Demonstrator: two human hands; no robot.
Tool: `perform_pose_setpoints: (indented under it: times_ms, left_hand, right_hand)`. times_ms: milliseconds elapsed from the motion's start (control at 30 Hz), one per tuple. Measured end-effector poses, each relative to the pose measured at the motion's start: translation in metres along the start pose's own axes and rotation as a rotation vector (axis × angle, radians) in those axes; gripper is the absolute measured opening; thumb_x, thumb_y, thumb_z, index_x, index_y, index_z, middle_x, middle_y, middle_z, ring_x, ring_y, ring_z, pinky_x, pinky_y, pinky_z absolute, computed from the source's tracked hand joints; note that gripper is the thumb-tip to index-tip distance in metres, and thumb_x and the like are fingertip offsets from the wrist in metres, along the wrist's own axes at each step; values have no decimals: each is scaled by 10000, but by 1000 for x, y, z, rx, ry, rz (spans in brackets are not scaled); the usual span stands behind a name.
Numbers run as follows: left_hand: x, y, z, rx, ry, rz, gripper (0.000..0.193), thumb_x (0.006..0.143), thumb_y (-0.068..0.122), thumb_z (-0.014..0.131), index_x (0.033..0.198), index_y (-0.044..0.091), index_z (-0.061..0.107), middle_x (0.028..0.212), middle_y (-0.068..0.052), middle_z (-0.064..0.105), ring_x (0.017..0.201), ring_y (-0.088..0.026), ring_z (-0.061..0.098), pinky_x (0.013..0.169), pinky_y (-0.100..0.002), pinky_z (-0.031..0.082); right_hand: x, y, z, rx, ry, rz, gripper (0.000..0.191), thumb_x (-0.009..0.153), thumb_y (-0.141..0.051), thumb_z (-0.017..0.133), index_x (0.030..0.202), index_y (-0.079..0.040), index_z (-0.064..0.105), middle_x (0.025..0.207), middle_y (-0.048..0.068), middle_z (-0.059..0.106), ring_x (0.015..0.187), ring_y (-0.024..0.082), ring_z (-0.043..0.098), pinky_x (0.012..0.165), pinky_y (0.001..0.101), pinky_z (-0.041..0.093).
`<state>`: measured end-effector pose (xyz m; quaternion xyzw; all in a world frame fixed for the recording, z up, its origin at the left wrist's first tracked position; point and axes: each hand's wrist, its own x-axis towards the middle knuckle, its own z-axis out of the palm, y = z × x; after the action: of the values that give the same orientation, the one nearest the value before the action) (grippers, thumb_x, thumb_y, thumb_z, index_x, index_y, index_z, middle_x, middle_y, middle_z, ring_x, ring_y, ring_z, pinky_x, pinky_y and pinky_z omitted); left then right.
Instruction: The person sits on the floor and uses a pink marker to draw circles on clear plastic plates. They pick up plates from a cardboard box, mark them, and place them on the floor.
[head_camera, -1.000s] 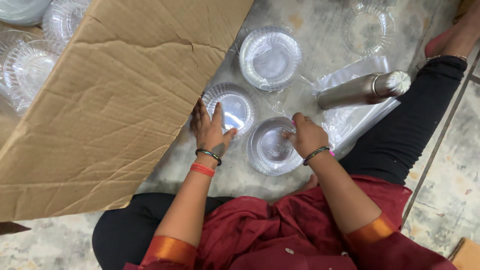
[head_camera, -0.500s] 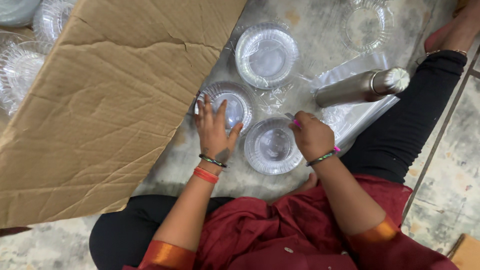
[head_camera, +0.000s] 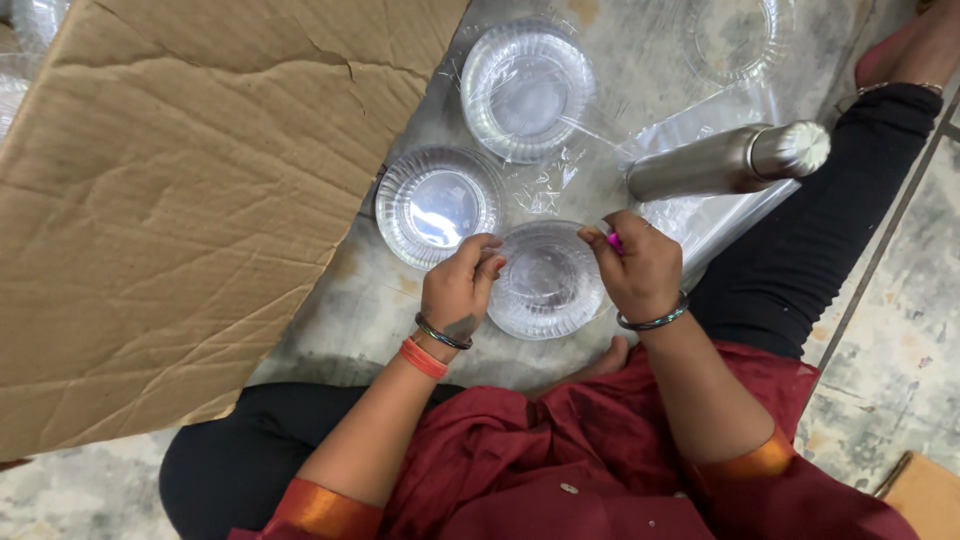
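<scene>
I see my left hand (head_camera: 458, 290) curled at the left rim of a stack of clear plastic bowls (head_camera: 545, 280) on the stone floor (head_camera: 900, 350), its fingertips (head_camera: 487, 262) pinched together right on that rim. My right hand (head_camera: 640, 270) sits at the stack's right rim, fingers bent in and closed on something thin; I cannot tell what, perhaps clear film. The stack lies between the two sets of fingers, touched on both sides. A dark bangle (head_camera: 655, 320) circles the right wrist, and a dark and an orange band (head_camera: 425, 357) the left.

Just beyond the left fingertips lies a second clear bowl stack (head_camera: 437, 205), close beside the first. Past the right fingers, a steel bottle (head_camera: 725, 160) rests on its side on a sheet of clear wrap (head_camera: 700, 215). Farther out from both hands lies a third bowl stack (head_camera: 525, 88), in crinkled film. Left of the left fingers a big cardboard flap (head_camera: 180, 200) covers the floor.
</scene>
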<state>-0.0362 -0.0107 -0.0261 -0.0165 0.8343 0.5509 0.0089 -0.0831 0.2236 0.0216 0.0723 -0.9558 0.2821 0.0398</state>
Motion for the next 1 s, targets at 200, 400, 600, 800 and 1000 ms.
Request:
perform_pose_setpoints:
  times_ms: [200,400,600,800,1000]
  left_hand:
    - [-1,-3,1,184,-22,-21,264,1070,178,588,1296,117,712,896,-143,765,721,-235,728,668,-334,559]
    - [5,5,-16,-563,130,-300,367,1056,259,570,1353,50,620,968,-101,754,695,-101,713,553,-222,483]
    - [7,21,-41,-693,-101,-254,410,1024,242,643,1384,51,598,1043,-117,780,699,-86,695,570,-189,442]
    - [11,25,-58,-753,-113,-280,429,1039,238,680,1413,36,621,1023,-102,792,721,-70,686,652,-195,533]
    - [11,27,-63,-578,-125,-298,443,1011,259,663,1413,75,623,980,-71,801,645,-53,691,511,-153,395]
  right_hand:
    - [12,10,-3,-215,-269,-43,231,915,-318,767,999,-105,740,720,138,687,668,359,672,575,451,501]
    - [4,22,-8,325,-301,75,612,800,-551,788,1178,-86,663,793,45,600,689,183,576,641,325,468]
    - [-6,28,-1,1110,-725,0,959,602,-715,875,1191,-65,488,1034,-6,518,852,85,464,743,239,425]
    - [-10,26,-4,909,-751,-209,950,558,-691,897,1143,-88,454,981,-3,524,846,97,503,753,264,466]
    - [-13,17,0,752,-645,-296,960,531,-685,897,1108,-71,435,896,14,526,755,118,496,677,276,455]
